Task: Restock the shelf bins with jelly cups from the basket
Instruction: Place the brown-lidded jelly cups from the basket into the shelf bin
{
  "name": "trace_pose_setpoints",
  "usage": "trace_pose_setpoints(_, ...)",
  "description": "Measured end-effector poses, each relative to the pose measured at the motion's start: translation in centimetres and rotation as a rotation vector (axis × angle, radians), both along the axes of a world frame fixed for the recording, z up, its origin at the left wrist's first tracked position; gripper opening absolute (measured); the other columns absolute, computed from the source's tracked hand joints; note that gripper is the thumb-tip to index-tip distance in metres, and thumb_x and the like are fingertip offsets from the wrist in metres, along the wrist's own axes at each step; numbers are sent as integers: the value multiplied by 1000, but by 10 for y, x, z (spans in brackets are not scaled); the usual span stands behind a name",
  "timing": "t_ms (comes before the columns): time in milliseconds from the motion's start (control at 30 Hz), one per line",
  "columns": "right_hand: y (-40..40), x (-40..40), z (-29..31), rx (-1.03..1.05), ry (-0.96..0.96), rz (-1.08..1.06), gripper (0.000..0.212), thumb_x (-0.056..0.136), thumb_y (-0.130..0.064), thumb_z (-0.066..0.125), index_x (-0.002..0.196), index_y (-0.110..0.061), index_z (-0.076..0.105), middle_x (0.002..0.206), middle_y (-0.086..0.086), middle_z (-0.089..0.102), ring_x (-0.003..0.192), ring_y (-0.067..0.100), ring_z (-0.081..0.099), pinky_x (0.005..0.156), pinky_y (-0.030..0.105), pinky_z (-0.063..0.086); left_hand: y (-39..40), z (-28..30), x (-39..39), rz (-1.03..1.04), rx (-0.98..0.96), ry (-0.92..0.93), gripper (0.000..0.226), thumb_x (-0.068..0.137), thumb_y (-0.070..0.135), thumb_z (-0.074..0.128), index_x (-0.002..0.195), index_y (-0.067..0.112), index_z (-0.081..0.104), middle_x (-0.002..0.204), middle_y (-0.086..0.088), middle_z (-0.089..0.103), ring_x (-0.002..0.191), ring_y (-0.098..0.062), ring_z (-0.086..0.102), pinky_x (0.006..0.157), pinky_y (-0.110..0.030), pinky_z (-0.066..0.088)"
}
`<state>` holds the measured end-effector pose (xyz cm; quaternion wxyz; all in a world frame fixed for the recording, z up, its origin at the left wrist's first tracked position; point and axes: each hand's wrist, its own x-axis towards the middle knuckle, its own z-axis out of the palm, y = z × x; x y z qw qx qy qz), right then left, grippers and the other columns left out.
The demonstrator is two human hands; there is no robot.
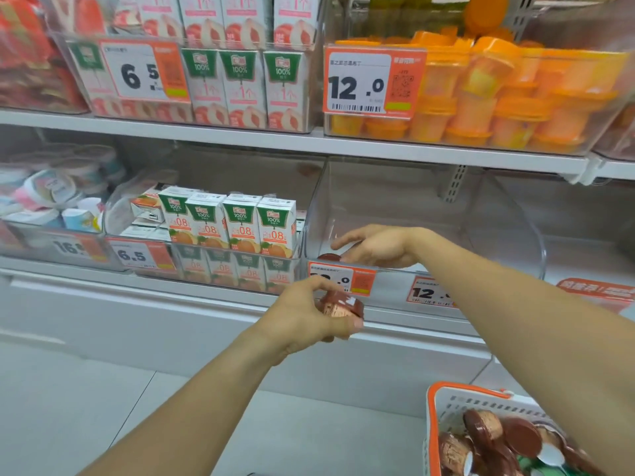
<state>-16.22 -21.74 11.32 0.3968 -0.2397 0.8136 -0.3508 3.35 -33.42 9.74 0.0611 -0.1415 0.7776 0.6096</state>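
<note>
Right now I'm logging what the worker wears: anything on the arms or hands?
Nothing shows: both forearms are bare as far as the frame reaches, with no sleeves, gloves, watch or rings visible on the left hand or the right hand.

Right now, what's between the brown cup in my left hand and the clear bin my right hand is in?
In the head view, only the bin's orange price tag on its front edge sits between it and the brown cup.
</note>
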Motion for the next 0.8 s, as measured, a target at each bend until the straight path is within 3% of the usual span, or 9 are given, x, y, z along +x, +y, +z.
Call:
trace_pose_setpoints(100,13,18,17,-214,248,-166,29,96,-27,64,117,-7,64,113,12,69,98,24,69,86,40,55,5,9,-2,150,-51,155,62,62,22,95,112,23,58,96,-3,74,78,-13,72,76,-29,60)
trace_pose_setpoints(200,30,47,42,-419,144,-96,44,89,-41,65,110,-2,66,102,13,70,89,23,67,78,38,53,12,15,-9,195,-148,435,67,60,26,96,115,30,57,104,7,71,92,-9,69,82,-28,57)
trace_pose_setpoints(267,41,63,56,-428,64,21,45,81,-35,70,115,-6,65,107,16,70,93,23,68,82,39,55,18,19,-14,216,-185,595,65,63,24,95,116,29,58,103,12,71,95,-5,67,83,-23,54)
trace_pose_setpoints(367,48,61,63,-497,94,-5,46,75,-22,79,117,-8,65,112,20,69,101,29,71,82,40,59,24,22,-23,260,-262,693,70,69,25,91,128,26,53,117,14,66,106,3,61,88,-11,47)
trace_pose_setpoints(467,48,49,63,-511,181,-122,48,71,-14,83,115,-3,66,104,18,69,88,26,72,77,43,62,23,19,-33,295,-675,599,76,85,31,76,147,19,35,143,2,45,133,-12,39,108,-25,35)
trace_pose_setpoints(600,35,19,47,-413,233,-391,53,69,-8,89,114,0,62,99,15,69,81,25,71,66,38,63,25,10,-34,45,-1246,252,49,96,37,52,139,14,43,148,-10,38,149,-32,9,117,-46,21)
trace_pose_setpoints(667,16,7,35,-326,139,-466,50,68,-11,90,109,2,65,97,15,72,78,23,73,59,29,60,27,5,-34,-49,-1391,127,50,95,36,51,139,14,41,151,-14,33,151,-37,-5,118,-54,14)
trace_pose_setpoints(733,-6,-1,23,-251,12,-484,31,75,-13,84,98,1,67,79,10,72,57,13,70,48,20,52,31,1,-33,-76,-1446,86,53,93,30,51,142,13,37,152,-16,31,150,-40,-11,118,-59,10)
trace_pose_setpoints(800,-24,-1,14,-227,-39,-552,21,78,-6,82,87,-3,63,67,8,69,44,11,64,40,19,49,35,0,-33,-66,-1442,82,55,93,27,50,143,11,34,154,-16,29,150,-41,-15,119,-61,7)
